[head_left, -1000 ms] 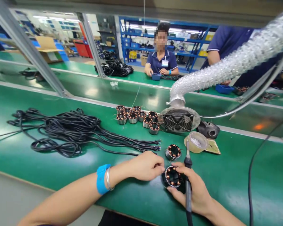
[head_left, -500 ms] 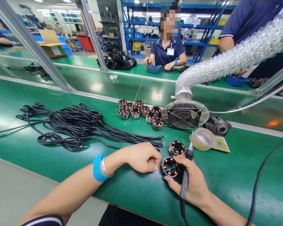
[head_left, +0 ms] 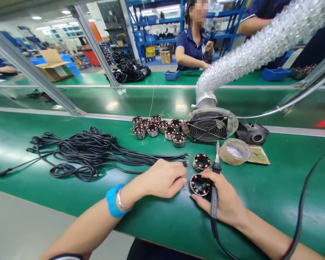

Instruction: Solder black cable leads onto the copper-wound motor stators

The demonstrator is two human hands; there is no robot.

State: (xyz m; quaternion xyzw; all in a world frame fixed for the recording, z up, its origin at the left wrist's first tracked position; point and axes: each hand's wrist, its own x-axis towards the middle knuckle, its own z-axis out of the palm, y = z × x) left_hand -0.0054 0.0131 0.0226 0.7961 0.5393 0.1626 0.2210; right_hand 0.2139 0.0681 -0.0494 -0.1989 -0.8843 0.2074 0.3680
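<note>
My right hand (head_left: 227,198) grips a motor stator (head_left: 199,185) with copper windings between thumb and index finger. A soldering iron (head_left: 214,198) lies across the same hand, tip pointing up and away. Just left of that stator is my left hand (head_left: 166,179), its fingers curled closed; whatever they may pinch is hidden. A second stator (head_left: 202,162) stands on the green bench right behind the held one. Stripped ends of a bundle of black cables (head_left: 86,151) reach to just beyond my left hand.
Several more stators (head_left: 152,129) stand in a cluster near the bench's back edge. Beside them is a fume extractor fan (head_left: 208,129) with a silver duct (head_left: 241,54). A tub (head_left: 235,151) of solder bits sits to the right. A co-worker (head_left: 192,47) stands across the bench.
My left hand's fingertips have come slightly away from the held stator, and fine wires by its edge no longer show. The camera view has shifted. The co-worker opposite has raised a hand and turned.
</note>
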